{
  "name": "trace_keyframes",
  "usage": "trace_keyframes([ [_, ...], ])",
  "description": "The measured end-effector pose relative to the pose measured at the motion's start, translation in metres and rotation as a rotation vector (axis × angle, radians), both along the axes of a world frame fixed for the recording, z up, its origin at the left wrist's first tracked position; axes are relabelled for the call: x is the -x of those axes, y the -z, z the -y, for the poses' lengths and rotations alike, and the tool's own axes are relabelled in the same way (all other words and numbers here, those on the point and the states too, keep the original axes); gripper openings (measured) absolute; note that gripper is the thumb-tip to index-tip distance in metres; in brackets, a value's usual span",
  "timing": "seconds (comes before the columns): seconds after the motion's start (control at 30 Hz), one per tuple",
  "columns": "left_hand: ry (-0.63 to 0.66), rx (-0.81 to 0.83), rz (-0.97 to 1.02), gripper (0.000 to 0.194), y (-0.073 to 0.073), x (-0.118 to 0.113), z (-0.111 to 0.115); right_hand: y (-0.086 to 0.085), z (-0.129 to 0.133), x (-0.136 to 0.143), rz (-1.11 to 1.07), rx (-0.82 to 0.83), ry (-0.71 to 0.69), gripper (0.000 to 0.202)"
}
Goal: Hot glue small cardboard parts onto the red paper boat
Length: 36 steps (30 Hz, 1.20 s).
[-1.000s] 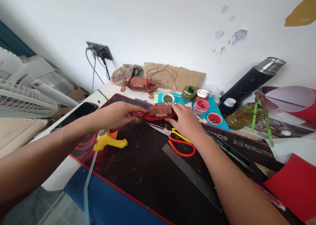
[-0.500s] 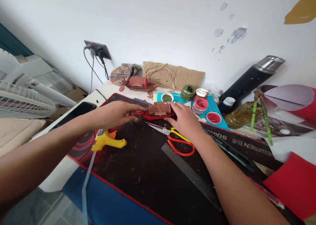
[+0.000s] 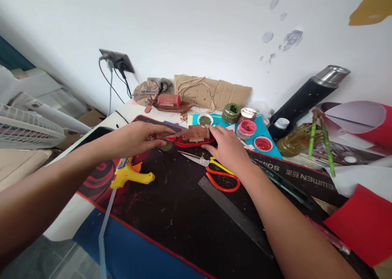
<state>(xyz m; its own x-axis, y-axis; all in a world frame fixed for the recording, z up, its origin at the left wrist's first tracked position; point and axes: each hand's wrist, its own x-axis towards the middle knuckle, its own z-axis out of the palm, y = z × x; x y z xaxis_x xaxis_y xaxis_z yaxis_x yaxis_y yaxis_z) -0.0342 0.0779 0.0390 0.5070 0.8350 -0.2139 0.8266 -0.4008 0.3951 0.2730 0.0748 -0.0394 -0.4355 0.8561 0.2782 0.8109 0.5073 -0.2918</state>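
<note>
A small red model boat (image 3: 197,144) with a brown barrel-shaped cabin (image 3: 196,134) rests on the black desk mat (image 3: 183,213). My right hand (image 3: 225,146) grips its right end, thumb in front and fingers behind. At the boat's pointed left end is my left hand (image 3: 143,138), its thumb and forefinger apart around the tip; whether they touch it is hard to tell. Beneath those fingers lies a small green round piece (image 3: 167,147). Scissors (image 3: 211,168) with red and yellow handles lie just in front of the boat, and a yellow glue gun (image 3: 131,176) is below my left wrist.
A ruler (image 3: 232,213) and a dark green cutter (image 3: 284,183) lie to the right. Behind are open paint jars (image 3: 246,128), another model boat (image 3: 168,102) and cardboard (image 3: 214,92). A black flask (image 3: 306,93) leans against the wall; red paper (image 3: 361,226) lies far right.
My left hand has drawn back slightly to the left, and its fingers have spread, exposing more of the boat's left tip. The right hand keeps its hold. The view has shifted slightly.
</note>
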Motion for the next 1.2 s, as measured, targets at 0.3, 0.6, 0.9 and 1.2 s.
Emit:
trace_keyframes([
  [0.3,0.02,-0.034,0.063,0.048,0.003,0.002,-0.002,0.001,0.0,0.0,-0.009,-0.003,0.007,0.058],
  [0.6,0.025,-0.043,0.083,0.05,0.003,0.003,-0.002,0.001,0.0,0.0,-0.007,-0.004,0.01,0.058],
  [0.9,-0.095,-0.149,0.012,0.051,0.0,0.001,-0.009,0.001,0.001,0.0,-0.018,-0.006,0.003,0.059],
  [1.2,0.003,-0.049,-0.012,0.042,0.014,-0.008,-0.024,-0.003,0.004,0.0,-0.023,-0.026,0.005,0.06],
])
